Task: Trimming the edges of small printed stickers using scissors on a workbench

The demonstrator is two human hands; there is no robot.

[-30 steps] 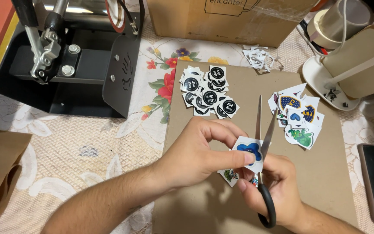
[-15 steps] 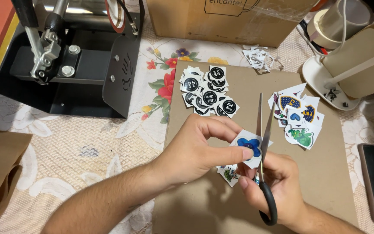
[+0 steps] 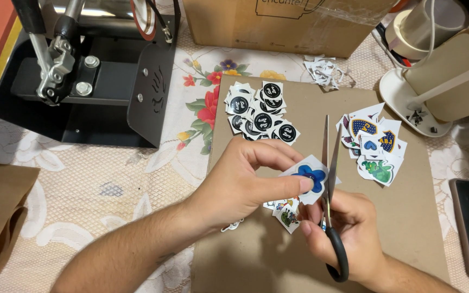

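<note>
Since the earlier frame, the blue flower sticker (image 3: 309, 178) was turned slightly in the pinching left hand (image 3: 240, 187) at centre frame; the scissors (image 3: 329, 184), gripped by the right hand (image 3: 348, 233), were best kept just outside the printed edge.

A home craft table: lace floral tablecloth (image 3: 109, 190), black heat press (image 3: 82, 81) (cardboard box (image 3: 278, 24) behind), sticker piles (image 3: 259, 114).

A small white sticker with a blue flower (image 3: 309, 177) is pinched in the left hand (image 3: 240, 184), while black-handled scissors (image 3: 331, 206) are gripped in the right hand (image 3: 348, 233), their blades parted beside its edge. Round black stickers (image 3: 260, 111) and colourful cut-outs (image 3: 374, 144) are piled on the brown cardboard sheet (image 3: 408, 217).
</note>
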